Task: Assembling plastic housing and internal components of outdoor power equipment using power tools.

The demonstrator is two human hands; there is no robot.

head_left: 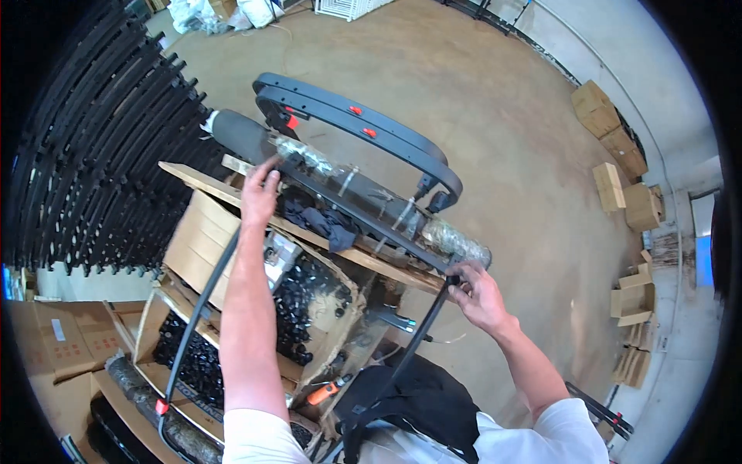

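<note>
On the wooden board (232, 185): black frame (363, 213) laid flat, foam wrap mostly on. Left hand (259, 193) presses far corner, fingers loosely curled; right hand (478, 294) pinches near corner. Near tubes unwrapped.

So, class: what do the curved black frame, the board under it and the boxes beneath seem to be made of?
Frame: probably painted metal, matte black, smooth and evenly bent. Board: likely plywood, with a pale raw face and splintered edge. Boxes: brown corrugated cardboard, flaps folded and torn.
</note>
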